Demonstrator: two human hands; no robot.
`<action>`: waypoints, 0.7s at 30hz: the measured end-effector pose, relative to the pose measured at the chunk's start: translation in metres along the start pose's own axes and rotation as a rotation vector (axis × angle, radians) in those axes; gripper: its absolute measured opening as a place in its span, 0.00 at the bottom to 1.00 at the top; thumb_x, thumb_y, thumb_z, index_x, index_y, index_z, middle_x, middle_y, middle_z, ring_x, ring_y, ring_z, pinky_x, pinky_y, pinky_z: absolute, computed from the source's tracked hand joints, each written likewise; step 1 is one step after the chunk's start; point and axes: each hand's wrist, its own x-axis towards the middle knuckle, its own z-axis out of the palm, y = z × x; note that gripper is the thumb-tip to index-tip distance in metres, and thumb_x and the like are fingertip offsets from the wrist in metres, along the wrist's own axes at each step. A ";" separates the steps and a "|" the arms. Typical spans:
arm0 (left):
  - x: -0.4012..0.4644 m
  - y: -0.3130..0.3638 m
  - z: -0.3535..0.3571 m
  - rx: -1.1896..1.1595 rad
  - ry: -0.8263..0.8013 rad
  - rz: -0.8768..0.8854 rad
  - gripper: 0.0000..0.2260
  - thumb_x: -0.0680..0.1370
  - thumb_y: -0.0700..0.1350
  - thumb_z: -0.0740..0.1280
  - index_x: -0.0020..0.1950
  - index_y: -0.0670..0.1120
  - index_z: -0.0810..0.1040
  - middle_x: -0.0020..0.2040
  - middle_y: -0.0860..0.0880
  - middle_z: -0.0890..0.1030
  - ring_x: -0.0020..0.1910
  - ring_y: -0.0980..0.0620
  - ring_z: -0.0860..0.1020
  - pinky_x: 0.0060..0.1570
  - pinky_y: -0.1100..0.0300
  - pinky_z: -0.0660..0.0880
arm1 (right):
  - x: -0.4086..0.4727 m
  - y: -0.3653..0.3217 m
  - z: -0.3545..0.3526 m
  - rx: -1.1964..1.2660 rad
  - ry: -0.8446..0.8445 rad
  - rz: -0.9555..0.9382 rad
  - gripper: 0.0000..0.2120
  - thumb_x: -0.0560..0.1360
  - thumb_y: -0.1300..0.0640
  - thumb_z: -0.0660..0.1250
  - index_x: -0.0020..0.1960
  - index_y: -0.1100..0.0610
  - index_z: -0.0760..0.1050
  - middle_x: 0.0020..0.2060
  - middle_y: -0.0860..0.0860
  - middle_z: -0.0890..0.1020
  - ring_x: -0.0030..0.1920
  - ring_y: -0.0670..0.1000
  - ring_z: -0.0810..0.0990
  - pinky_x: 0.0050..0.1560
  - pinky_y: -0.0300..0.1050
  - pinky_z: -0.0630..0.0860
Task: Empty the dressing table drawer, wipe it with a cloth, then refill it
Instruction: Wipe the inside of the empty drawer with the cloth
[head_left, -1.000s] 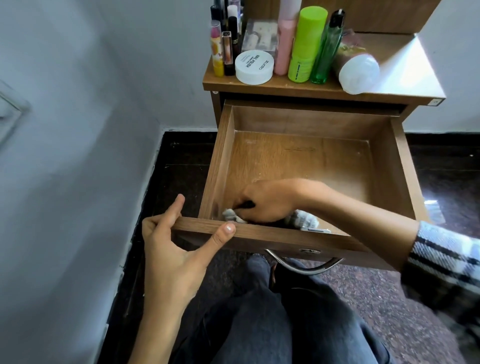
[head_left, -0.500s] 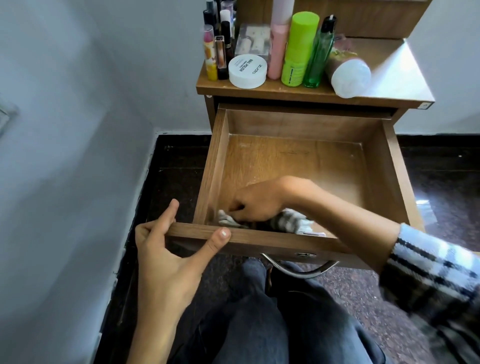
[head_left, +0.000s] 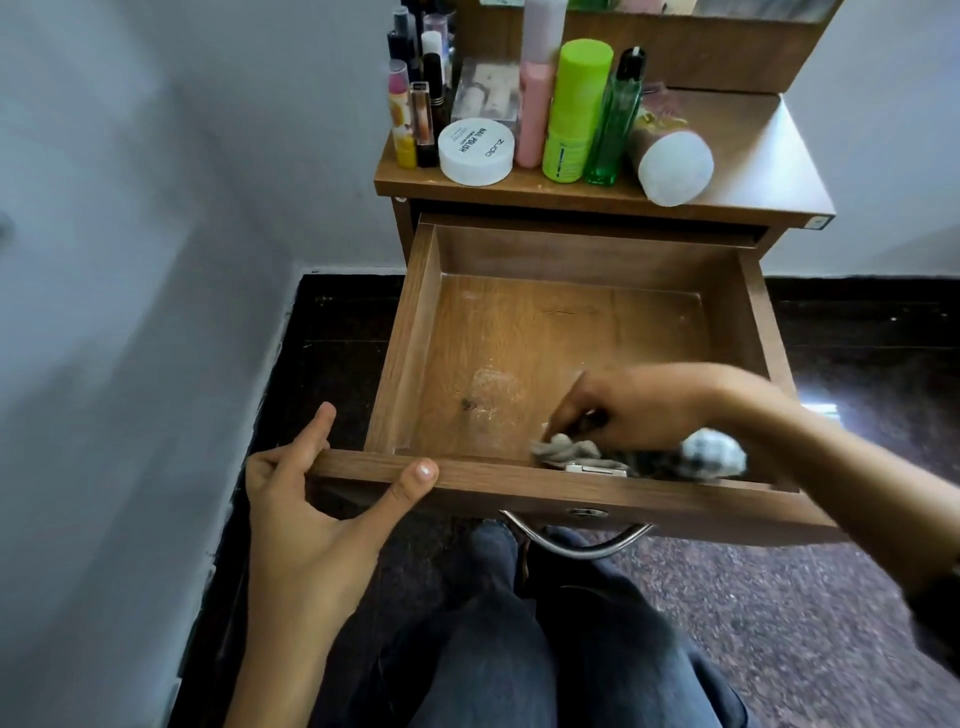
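Observation:
The wooden drawer (head_left: 410, 338) is pulled out, and nothing lies in it except a cloth; a pale dusty smear shows near its front left. My right hand (head_left: 639, 410) grips a crumpled grey-and-white cloth (head_left: 571, 449) against the drawer floor at the front right, just behind the front panel. My left hand (head_left: 311, 499) holds the front panel's left corner, thumb on its top edge and fingers round the outer side. The metal handle (head_left: 576, 543) hangs below the panel.
On the dressing table top (head_left: 753, 171) stand a white round tin (head_left: 477, 151), a pink bottle, a lime-green bottle (head_left: 574, 111), a green glass bottle, a white tube lying on its side and several small cosmetics. A wall is at the left. My knees are under the drawer.
My right hand has slid the cloth from the drawer's front left corner to the front right. The left hand keeps its hold on the front panel.

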 end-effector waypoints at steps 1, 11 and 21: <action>0.000 -0.001 -0.001 -0.002 0.001 -0.001 0.41 0.56 0.57 0.73 0.69 0.57 0.68 0.59 0.51 0.67 0.58 0.58 0.66 0.58 0.63 0.62 | 0.003 -0.001 0.005 0.060 0.038 -0.016 0.15 0.77 0.62 0.60 0.59 0.53 0.79 0.53 0.48 0.83 0.52 0.49 0.81 0.56 0.47 0.77; -0.001 0.000 -0.001 0.019 -0.001 0.002 0.41 0.56 0.58 0.73 0.69 0.56 0.69 0.61 0.49 0.68 0.58 0.56 0.68 0.60 0.61 0.63 | -0.031 0.017 0.000 -0.199 -0.272 0.419 0.20 0.79 0.60 0.53 0.70 0.53 0.67 0.62 0.52 0.77 0.52 0.50 0.76 0.42 0.37 0.71; -0.002 0.001 -0.006 0.056 -0.027 0.022 0.40 0.62 0.56 0.76 0.72 0.52 0.66 0.59 0.52 0.64 0.64 0.50 0.68 0.63 0.53 0.66 | -0.025 0.008 0.002 -0.305 -0.320 0.593 0.17 0.80 0.55 0.53 0.62 0.60 0.74 0.57 0.54 0.80 0.49 0.53 0.81 0.46 0.43 0.77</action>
